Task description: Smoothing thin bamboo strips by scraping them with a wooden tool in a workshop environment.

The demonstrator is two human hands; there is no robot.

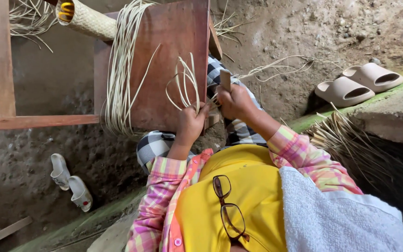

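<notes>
Pale, straw-coloured reed strips (183, 84) are curling up in thin loops above the wooden board (169, 42), bunched where the left hand (191, 122) is pinching them closed-fisted. Beside it, the right hand (235, 101) is gripping a small flat wooden tool (225, 79) upright against the strips. More loose strands (120, 70) are draping down the board's left side.

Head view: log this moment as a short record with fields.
left hand: left hand pinches pale reed strips that loop upward
right hand: right hand grips a small flat tool
work surface: tilted wooden board draped with a strip bundle
ground: beige slides, white shoes, dried leaves
clothing: eyeglasses hang on a yellow shirt
</notes>
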